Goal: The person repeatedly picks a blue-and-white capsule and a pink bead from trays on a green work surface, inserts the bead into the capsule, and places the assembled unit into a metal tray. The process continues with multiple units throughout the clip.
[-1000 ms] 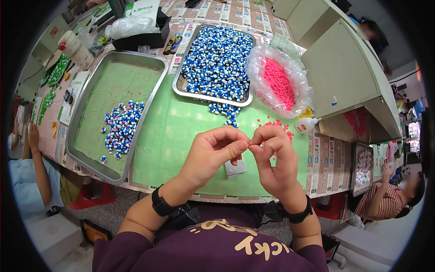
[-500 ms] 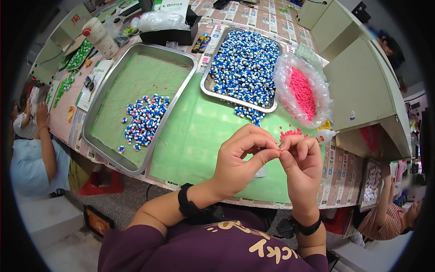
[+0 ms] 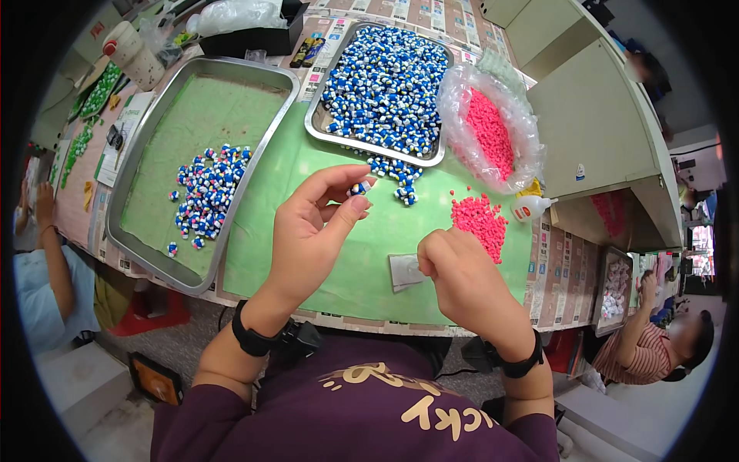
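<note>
Your left hand (image 3: 317,223) pinches a blue-and-white piece (image 3: 358,189), left of and beyond the grey pad (image 3: 403,272); your right hand (image 3: 469,279) curls at the pad's right edge, its grasp I cannot tell. A loosened pinch could drop the piece.

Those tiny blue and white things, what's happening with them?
Someone's left hand is pinching one blue-and-white piece. The right hand is near a grey square; whether it holds anything is hidden. Lots more pieces fill the far tray, and a smaller heap, some with pink on them, lies in the left tray. Loose pink bits are spread beyond the right hand.
</note>
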A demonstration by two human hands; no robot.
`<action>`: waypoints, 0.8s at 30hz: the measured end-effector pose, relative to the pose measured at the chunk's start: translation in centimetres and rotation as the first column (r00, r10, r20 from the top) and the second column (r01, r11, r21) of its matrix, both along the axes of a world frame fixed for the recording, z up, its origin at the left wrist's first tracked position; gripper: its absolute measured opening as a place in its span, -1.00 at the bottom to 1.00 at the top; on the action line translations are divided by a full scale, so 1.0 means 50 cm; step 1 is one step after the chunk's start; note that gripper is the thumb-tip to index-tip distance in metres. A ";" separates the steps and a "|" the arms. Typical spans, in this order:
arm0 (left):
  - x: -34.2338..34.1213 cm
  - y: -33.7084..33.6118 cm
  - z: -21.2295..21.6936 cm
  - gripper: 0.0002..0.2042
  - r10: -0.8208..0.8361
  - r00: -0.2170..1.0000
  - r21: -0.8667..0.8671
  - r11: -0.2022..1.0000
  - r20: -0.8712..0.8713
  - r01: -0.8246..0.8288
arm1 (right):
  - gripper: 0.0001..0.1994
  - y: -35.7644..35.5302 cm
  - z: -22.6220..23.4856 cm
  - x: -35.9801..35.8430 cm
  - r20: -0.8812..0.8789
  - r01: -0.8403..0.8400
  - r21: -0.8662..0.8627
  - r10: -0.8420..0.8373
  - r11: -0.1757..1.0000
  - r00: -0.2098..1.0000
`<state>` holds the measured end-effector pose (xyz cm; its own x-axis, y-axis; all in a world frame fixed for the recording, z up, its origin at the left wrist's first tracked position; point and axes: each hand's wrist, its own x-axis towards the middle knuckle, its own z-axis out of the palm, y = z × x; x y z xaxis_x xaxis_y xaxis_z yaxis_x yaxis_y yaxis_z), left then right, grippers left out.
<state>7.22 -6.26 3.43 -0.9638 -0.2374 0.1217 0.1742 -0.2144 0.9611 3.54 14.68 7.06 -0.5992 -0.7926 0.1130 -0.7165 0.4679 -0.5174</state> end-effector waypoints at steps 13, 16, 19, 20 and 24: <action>0.009 0.008 0.002 -0.76 -0.109 0.993 0.006 0.994 0.042 0.109 | -0.77 -0.007 0.010 -0.002 0.090 0.057 -0.023 -0.055 0.998 0.994; 0.013 0.026 0.006 -0.76 -0.164 0.986 0.150 0.976 0.042 0.156 | -0.77 -0.003 0.034 -0.007 0.236 0.139 -0.196 -0.091 0.971 0.968; 0.011 0.040 0.013 -0.77 -0.234 0.972 0.245 0.943 0.014 0.224 | -0.77 -0.014 0.051 -0.001 0.332 0.235 -0.408 -0.096 0.882 0.938; 0.010 0.044 0.019 -0.77 -0.244 0.970 0.252 0.939 0.011 0.233 | -0.77 -0.019 0.052 0.000 0.340 0.260 -0.449 -0.105 0.855 0.935; 0.013 0.059 0.038 -0.78 -0.219 0.975 0.193 0.956 -0.030 0.221 | -0.78 -0.033 0.056 0.003 0.358 0.344 -0.517 -0.167 0.784 0.919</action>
